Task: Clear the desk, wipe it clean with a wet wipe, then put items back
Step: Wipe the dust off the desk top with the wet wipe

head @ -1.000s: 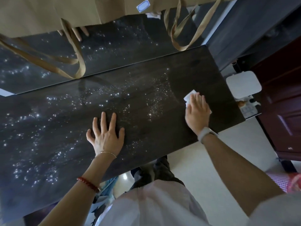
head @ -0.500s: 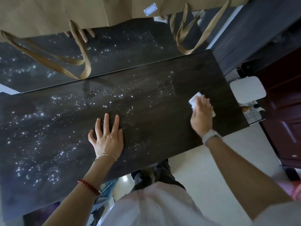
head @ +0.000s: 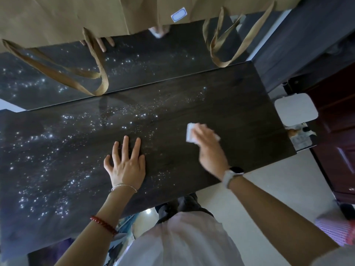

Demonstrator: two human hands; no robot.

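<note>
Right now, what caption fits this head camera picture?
Right hand wiping the dark desk with a wet wipe, left hand flat.

Dark desk (head: pixel 221 104) speckled with bright droplets, left hand (head: pixel 125 163) flat on it with fingers spread, right hand (head: pixel 208 147) pressing white wet wipe (head: pixel 190 133) to surface, tan bags (head: pixel 96 14) at far edge, white device (head: pixel 295 109) beside right end

one desk (head: pixel 221 104) — one wet wipe (head: pixel 190 133), two hands, two brown bags, one white box (head: pixel 295 109)
</note>
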